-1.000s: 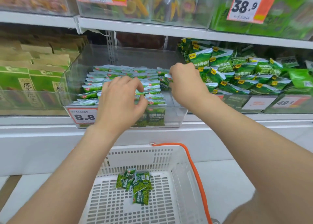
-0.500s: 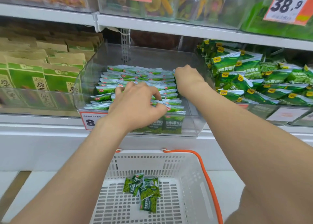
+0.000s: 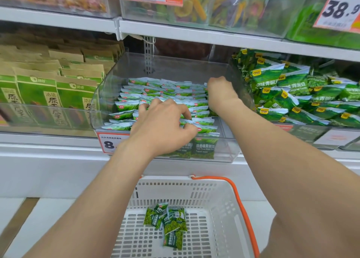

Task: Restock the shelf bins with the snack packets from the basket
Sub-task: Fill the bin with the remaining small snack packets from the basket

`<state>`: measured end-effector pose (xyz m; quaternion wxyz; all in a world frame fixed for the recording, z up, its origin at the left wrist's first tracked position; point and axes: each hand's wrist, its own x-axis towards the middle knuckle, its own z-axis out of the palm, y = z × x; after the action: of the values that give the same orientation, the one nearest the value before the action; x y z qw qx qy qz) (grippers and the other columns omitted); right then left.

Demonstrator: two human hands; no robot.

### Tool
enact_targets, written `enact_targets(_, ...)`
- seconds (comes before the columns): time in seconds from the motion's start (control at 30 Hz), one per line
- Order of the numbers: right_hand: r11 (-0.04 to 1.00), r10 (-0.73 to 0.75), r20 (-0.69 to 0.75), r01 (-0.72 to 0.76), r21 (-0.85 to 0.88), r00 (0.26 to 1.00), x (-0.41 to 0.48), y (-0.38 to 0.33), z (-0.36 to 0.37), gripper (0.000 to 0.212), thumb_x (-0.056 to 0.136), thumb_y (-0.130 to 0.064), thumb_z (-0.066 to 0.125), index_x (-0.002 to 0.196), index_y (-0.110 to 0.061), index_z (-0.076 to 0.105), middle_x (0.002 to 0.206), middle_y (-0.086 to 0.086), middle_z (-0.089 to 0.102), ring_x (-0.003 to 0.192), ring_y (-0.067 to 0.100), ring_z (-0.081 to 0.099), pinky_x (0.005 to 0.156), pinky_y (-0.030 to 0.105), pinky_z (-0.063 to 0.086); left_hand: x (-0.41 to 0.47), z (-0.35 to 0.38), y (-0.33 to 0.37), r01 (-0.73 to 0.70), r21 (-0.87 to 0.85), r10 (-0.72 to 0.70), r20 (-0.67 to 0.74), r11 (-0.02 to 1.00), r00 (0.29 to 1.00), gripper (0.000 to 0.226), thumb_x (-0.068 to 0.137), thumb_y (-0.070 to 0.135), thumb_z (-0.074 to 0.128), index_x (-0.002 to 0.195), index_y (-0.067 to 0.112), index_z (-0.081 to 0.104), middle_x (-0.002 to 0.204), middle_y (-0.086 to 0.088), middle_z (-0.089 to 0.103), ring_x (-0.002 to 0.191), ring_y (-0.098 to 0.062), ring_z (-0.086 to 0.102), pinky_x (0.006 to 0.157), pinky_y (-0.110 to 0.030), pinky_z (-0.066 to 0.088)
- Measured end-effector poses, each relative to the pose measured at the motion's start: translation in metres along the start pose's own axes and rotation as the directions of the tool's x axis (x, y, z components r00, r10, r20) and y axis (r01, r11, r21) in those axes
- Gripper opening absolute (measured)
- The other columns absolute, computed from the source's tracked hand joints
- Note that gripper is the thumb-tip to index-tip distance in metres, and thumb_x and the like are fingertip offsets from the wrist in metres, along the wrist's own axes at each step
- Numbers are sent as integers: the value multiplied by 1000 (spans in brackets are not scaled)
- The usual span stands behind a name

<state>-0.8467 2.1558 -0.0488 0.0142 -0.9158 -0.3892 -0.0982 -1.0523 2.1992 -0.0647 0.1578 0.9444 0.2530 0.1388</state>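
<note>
A clear shelf bin (image 3: pixel 175 66) holds rows of small green-and-white snack packets (image 3: pixel 165 90) standing on edge. My left hand (image 3: pixel 163 125) lies over the front rows, with thumb and curled fingers pinching packets near the front right. My right hand (image 3: pixel 222 94) is at the right end of the rows, knuckles up. Its fingers curl down among the packets and their tips are hidden. Below, a white basket (image 3: pixel 165 179) with an orange handle (image 3: pixel 245 215) holds several green packets (image 3: pixel 169 222) in a loose pile.
A price tag (image 3: pixel 111 142) hangs on the bin's front. Brown-and-green boxes (image 3: pixel 48 98) fill the bin to the left, and larger green pea bags (image 3: pixel 292 96) the bin to the right. A white shelf board (image 3: pixel 194 33) runs close above.
My left hand has slid toward the front right rows of the bin and curled tighter on the packets. My right hand stays at the right end. The view has drifted, so the shelf sits further right.
</note>
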Motion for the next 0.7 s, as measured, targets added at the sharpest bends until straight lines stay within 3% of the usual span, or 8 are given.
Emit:
enact_targets(0.2, 1000, 14, 27, -15, 9, 1000, -5, -4, 1, 35, 91, 14, 58, 124, 5, 58, 126, 27, 56, 118, 46, 60, 89, 46, 52, -1, 0, 0, -20, -3, 19, -35, 1000, 999, 35, 86, 52, 52, 115, 42, 67, 128, 9, 60, 125, -23, 45, 115, -54, 26)
enact_targets(0.3, 995, 54, 132, -64, 74, 990, -12, -4, -11, 40, 92, 9, 60, 131, 3, 53, 134, 26, 50, 117, 44, 60, 83, 40, 49, -3, 0, -1, -35, -7, 35, -76, 999, 997, 34, 85, 54, 53, 114, 42, 67, 127, 12, 61, 125, -21, 46, 114, -52, 25)
enact_targets(0.37, 992, 34, 173, -54, 114, 984, -22, -2, -24, 33, 94, 3, 59, 126, 0, 52, 134, 25, 49, 108, 43, 60, 78, 38, 46, -5, 2, -2, -53, -6, 51, -125, 999, 991, 33, 86, 54, 53, 115, 43, 65, 121, 15, 62, 123, -19, 48, 113, -49, 25)
enact_targets(0.47, 984, -30, 1, 29, 178, 1000, -49, 2, -43, 14, 97, -6, 55, 110, -4, 50, 120, 25, 53, 98, 44, 57, 74, 38, 41, -8, 4, -1, -76, 9, 76, -202, 997, 976, 36, 85, 57, 51, 116, 43, 65, 116, 17, 66, 119, -16, 52, 112, -45, 25)
enact_targets(0.53, 980, -71, -182, 102, 171, 981, -75, 6, -50, 18, 97, -15, 52, 112, -7, 57, 104, 20, 59, 93, 45, 59, 69, 40, 43, -11, 5, 0, -97, 24, 99, -260, 995, 960, 35, 85, 57, 49, 110, 41, 68, 110, 17, 69, 116, -17, 55, 111, -47, 29)
enact_targets(0.6, 966, -138, -297, 194, 169, 945, -107, 8, -58, 19, 92, -29, 52, 101, -16, 62, 86, 11, 62, 82, 41, 60, 63, 40, 48, -15, 7, 1, -151, 63, 163, -361, 987, 918, 27, 86, 50, 54, 103, 36, 71, 102, 14, 70, 109, -21, 59, 106, -49, 35)
enact_targets(0.67, 936, -220, -233, 273, 224, 947, -137, 10, -67, 22, 83, -39, 52, 86, -22, 65, 77, 5, 65, 78, 34, 60, 67, 40, 55, -20, 12, 6, -245, 132, 278, -485, 961, 829, 13, 90, 32, 64, 100, 27, 71, 98, 8, 69, 101, -27, 61, 94, -47, 40)
enact_targets(0.7, 920, -285, -134, 310, 241, 949, -149, 12, -68, 24, 80, -40, 51, 80, -21, 66, 74, 3, 66, 76, 31, 60, 70, 40, 57, -23, 15, 9, -291, 164, 333, -534, 942, 777, 9, 90, 21, 68, 99, 22, 71, 97, 3, 68, 96, -30, 61, 86, -45, 40)
